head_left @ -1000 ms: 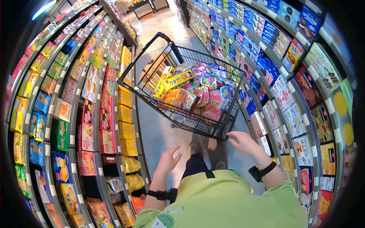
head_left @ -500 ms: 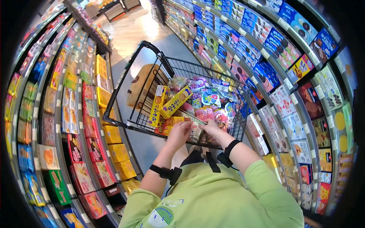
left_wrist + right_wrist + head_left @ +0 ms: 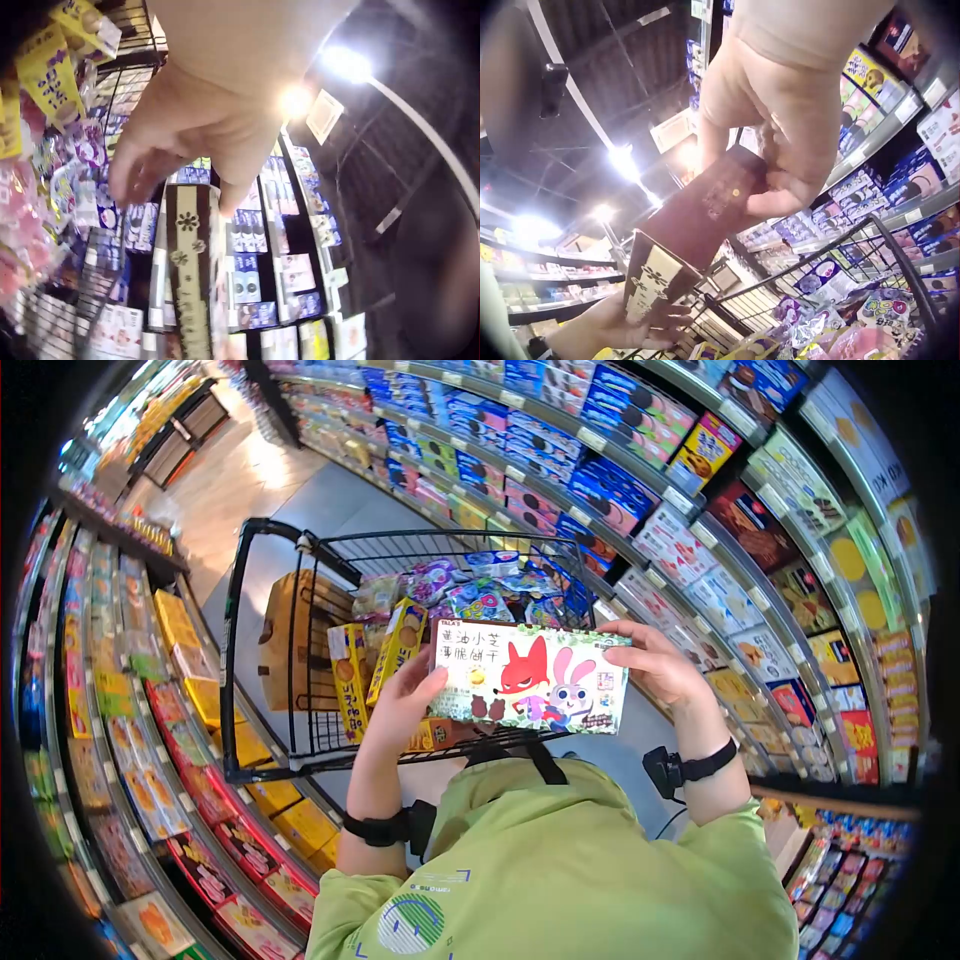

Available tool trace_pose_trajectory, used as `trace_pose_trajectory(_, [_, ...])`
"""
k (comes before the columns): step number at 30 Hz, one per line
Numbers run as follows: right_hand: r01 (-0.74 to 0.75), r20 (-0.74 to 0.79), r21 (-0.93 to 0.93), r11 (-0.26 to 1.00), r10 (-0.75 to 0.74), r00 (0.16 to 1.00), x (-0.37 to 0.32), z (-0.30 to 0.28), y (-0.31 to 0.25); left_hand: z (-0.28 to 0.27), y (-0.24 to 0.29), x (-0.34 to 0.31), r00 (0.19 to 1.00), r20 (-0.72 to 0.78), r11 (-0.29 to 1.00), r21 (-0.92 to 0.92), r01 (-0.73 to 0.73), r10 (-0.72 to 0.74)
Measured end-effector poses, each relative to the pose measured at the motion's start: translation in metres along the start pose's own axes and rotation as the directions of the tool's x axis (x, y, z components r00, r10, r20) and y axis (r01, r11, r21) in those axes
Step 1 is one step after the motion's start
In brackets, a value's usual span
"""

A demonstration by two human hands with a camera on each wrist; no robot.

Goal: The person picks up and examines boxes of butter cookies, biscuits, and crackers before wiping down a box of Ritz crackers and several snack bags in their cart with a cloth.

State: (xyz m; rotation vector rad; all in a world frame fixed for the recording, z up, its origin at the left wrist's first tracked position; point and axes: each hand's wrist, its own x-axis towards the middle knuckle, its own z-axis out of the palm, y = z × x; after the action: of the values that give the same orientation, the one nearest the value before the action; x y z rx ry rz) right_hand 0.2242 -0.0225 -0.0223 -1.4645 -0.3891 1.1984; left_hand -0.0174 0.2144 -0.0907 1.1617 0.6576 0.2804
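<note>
Both hands hold a flat biscuit box [image 3: 530, 678] above the near side of the cart, its face with a red fox and a pink-eared rabbit turned up. The left hand [image 3: 405, 705] grips its left end, thumb on the front. At the upper right corner the right hand [image 3: 655, 663] pinches it. In the left wrist view the box's narrow brown side [image 3: 187, 262] shows below the left hand [image 3: 199, 135]. The right wrist view has the right hand [image 3: 772, 135] on the dark brown box [image 3: 705, 206], with the left hand [image 3: 622, 330] at the far end.
A black wire cart [image 3: 232, 660] holds yellow boxes [image 3: 348, 670] and colourful bagged snacks [image 3: 430, 582]. Shelves of blue and white packages [image 3: 505, 435] run along the right, and shelves of red and yellow packs [image 3: 205, 780] along the left. Wooden floor [image 3: 265, 460] shows beyond.
The hands, first empty and apart, came together over the cart and now hold the box up, spread to its two ends. The view has turned, and the cart appears further left.
</note>
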Motion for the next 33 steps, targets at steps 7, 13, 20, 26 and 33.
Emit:
trace_pose_trajectory(7, [0.074, -0.073, 0.115, 0.991, -0.066, 0.995, -0.031, 0.001, 0.008, 0.004, 0.039, -0.005, 0.947, 0.312, 0.993, -0.059, 0.102, -0.078])
trace_pose_trajectory(13, [0.234, -0.122, -0.010, 0.972, -0.233, 0.965, -0.043, -0.009, 0.020, 0.008, 0.043, -0.003, 0.918, 0.393, 0.999, -0.002, -0.052, 0.049])
trace_pose_trajectory(20, [0.471, -0.109, -0.095, 0.877, -0.479, 0.871, -0.062, -0.001, 0.021, 0.013, 0.053, 0.006, 0.832, 0.519, 0.927, 0.179, -0.330, 0.196])
trace_pose_trajectory(26, [0.432, -0.186, 0.092, 0.897, -0.411, 0.893, -0.070, 0.005, 0.023, 0.032, 0.047, 0.019, 0.962, 0.266, 0.998, -0.058, -0.040, 0.054])
trace_pose_trajectory(33, [0.520, -0.131, -0.124, 0.845, -0.534, 0.835, -0.071, 0.032, 0.019, 0.047, 0.000, 0.058, 0.808, 0.558, 0.980, 0.062, 0.190, -0.192])
